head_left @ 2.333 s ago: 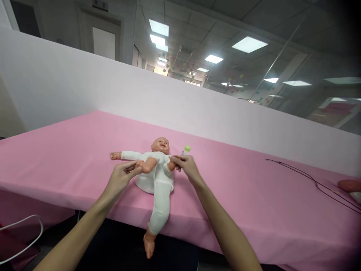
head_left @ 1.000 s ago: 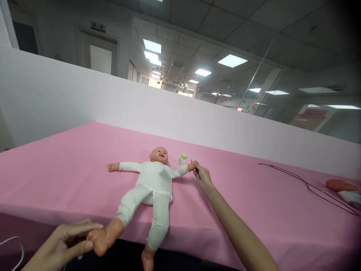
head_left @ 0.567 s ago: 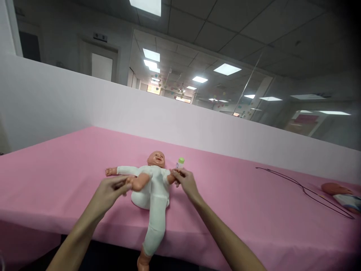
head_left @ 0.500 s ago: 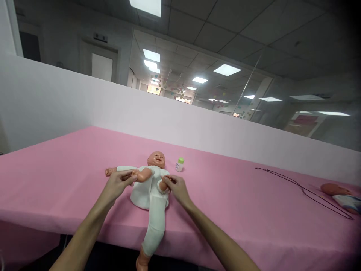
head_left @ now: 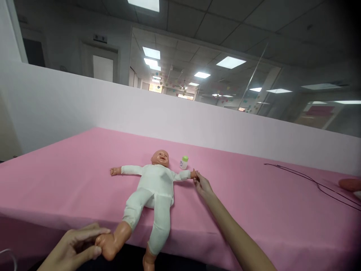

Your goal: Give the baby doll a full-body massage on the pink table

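A baby doll in a white cloth body lies on its back on the pink-covered table, its head toward the wall and its lower legs past the front edge. With fingers and thumb my left hand grips the doll's bare foot, the one on the left of the view. My right hand pinches the doll's small hand at the right, holding that arm stretched out sideways. The doll's other arm rests on the cloth, untouched. Just right of its head stands a small bottle with a green cap.
Thin dark cords run across the table's right side. Part of another doll lies at the right edge. A low white wall with glass above it borders the back of the table.
The doll's leg has swung down and left with my left hand, from above its belly to the front edge. My right hand has drawn its arm outward to the right.
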Demonstrator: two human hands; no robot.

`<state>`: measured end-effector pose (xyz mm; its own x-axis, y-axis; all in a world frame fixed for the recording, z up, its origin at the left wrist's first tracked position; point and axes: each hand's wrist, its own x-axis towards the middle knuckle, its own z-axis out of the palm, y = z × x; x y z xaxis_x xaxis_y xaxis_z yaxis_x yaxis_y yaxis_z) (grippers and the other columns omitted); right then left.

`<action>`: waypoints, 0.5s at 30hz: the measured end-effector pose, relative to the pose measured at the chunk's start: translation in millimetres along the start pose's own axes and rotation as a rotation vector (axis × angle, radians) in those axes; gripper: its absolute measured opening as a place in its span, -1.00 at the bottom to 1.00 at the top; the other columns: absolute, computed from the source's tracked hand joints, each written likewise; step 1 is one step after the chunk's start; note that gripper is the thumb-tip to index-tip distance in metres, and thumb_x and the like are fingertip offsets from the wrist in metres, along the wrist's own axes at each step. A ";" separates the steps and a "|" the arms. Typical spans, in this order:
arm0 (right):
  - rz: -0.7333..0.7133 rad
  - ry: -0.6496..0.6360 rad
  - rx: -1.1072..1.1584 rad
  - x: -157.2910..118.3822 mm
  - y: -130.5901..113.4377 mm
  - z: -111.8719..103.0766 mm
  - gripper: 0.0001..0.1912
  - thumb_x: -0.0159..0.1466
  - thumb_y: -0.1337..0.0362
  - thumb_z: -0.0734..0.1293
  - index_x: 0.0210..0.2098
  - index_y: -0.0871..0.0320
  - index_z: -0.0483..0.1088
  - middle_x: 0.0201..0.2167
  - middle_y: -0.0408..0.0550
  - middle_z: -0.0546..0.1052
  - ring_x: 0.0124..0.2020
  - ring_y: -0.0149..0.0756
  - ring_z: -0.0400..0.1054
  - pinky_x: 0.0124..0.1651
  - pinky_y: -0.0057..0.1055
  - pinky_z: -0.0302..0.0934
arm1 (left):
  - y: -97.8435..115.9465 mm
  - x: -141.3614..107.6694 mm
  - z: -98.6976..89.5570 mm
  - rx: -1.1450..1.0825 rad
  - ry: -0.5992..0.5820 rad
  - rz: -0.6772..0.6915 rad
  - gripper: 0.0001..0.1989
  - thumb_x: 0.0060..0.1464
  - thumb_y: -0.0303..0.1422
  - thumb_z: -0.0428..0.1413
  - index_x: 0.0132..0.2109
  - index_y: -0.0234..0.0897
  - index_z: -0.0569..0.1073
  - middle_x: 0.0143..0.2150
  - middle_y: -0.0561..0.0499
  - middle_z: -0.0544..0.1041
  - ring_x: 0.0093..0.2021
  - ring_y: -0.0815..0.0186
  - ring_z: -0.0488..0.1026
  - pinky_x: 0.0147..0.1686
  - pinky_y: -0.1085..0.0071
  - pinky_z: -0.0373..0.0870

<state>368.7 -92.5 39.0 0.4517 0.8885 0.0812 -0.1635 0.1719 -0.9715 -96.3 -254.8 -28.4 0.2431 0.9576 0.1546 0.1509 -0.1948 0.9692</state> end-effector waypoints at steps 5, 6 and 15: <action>-0.040 -0.102 0.030 -9.2 -10.9 22.7 -0.70 0.08 0.06 0.60 -0.43 0.12 0.54 -0.54 -0.10 0.45 -0.56 -0.37 0.25 -0.52 -0.41 0.29 | 34.4 35.3 14.2 -0.018 0.099 0.028 -0.61 0.05 0.01 0.34 -0.17 -0.22 0.73 -0.24 -0.09 0.67 -0.22 0.04 0.59 -0.18 0.27 0.57; -0.081 -0.158 -0.002 -16.4 -14.1 30.2 -0.66 0.10 0.00 0.59 -0.40 0.13 0.55 -0.54 -0.10 0.46 -0.55 -0.36 0.26 -0.51 -0.41 0.28 | 41.4 51.7 20.1 -0.031 0.145 0.043 -0.60 0.05 0.00 0.35 -0.16 -0.23 0.72 -0.24 -0.09 0.67 -0.24 0.07 0.58 -0.19 0.28 0.56; -0.331 -0.509 -0.486 -70.7 -3.5 63.2 -0.54 0.31 -0.14 0.41 -0.25 0.15 0.65 -0.46 -0.04 0.58 -0.45 -0.24 0.43 -0.39 -0.37 0.29 | 48.8 140.4 69.3 -0.193 0.154 0.096 -0.42 0.00 0.09 0.36 -0.06 -0.33 0.73 -0.09 -0.23 0.71 -0.06 -0.05 0.63 -0.05 0.19 0.57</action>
<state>281.9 -129.1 50.7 -0.0675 0.9297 0.3621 0.3661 0.3607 -0.8578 11.6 -144.6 27.3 0.0968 0.9607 0.2603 -0.0546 -0.2560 0.9651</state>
